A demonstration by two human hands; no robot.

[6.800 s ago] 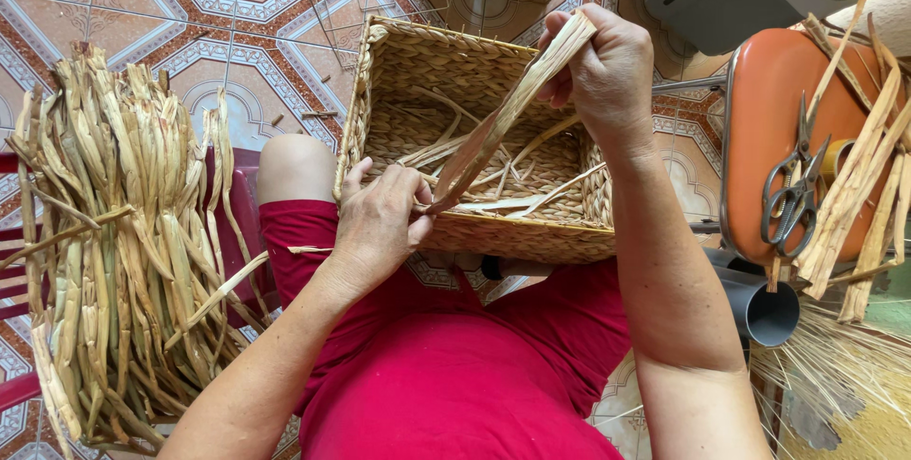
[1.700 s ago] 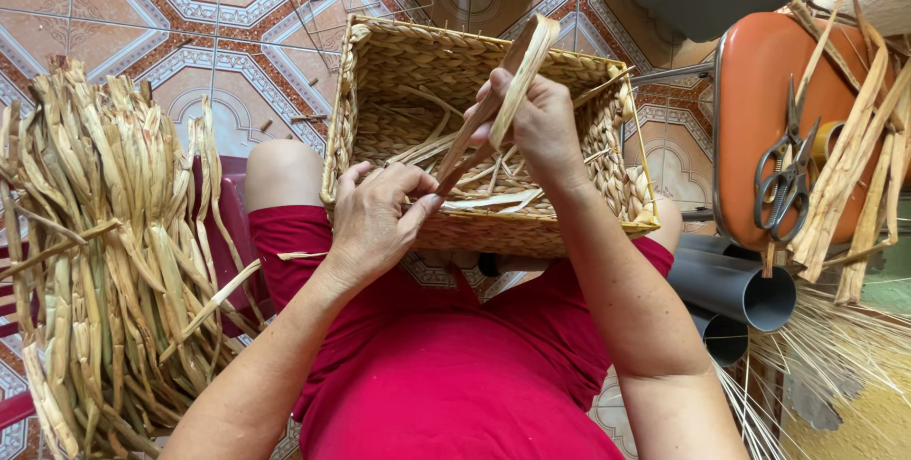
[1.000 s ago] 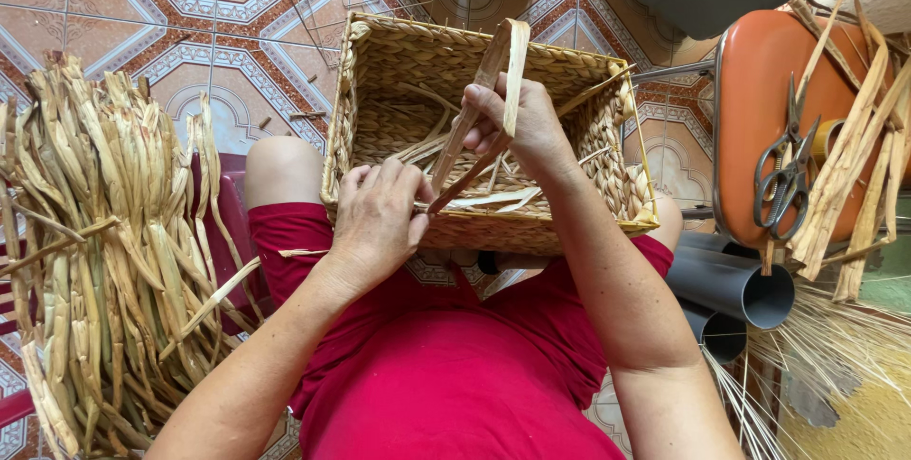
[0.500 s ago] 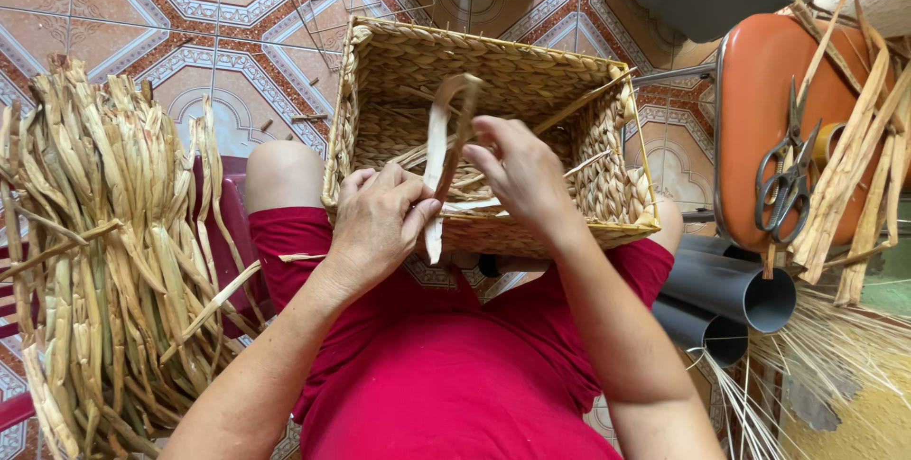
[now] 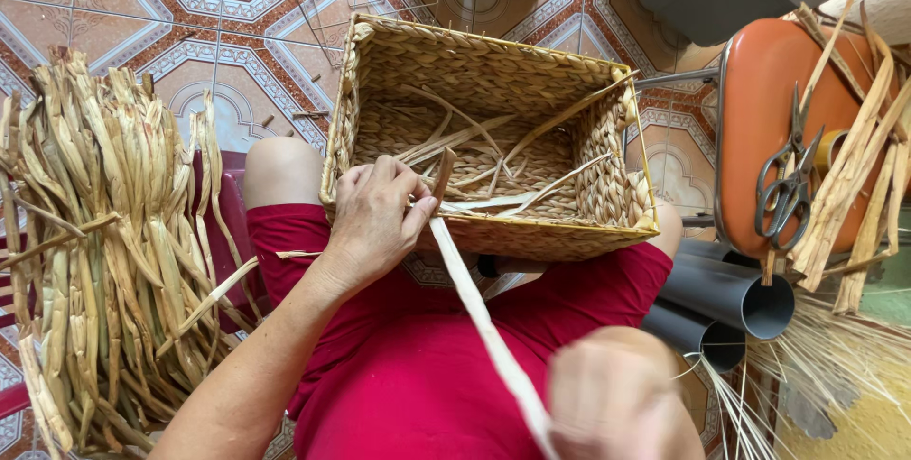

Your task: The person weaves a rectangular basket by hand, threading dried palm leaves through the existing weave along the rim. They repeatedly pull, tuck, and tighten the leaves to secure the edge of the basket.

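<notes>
A rectangular woven basket (image 5: 493,71) rests on my lap, its near wall facing me. My left hand (image 5: 375,218) presses on that near rim and pinches the base of a pale flat straw strip (image 5: 474,303). The strip runs taut from the rim down toward me. My right hand (image 5: 617,398), blurred at the bottom of the view, grips the strip's lower end close to my body. Loose strip ends lie inside the basket.
A large bundle of dried straw strips (image 5: 104,242) lies on a red stool at my left. On my right, an orange seat (image 5: 769,128) holds scissors (image 5: 788,185) and more strips. Grey tubes (image 5: 726,294) and thin reeds lie below it. The floor is patterned tile.
My right hand has come down from above the basket to my lap, drawing the strip through the near rim. The left hand has stayed on the rim.
</notes>
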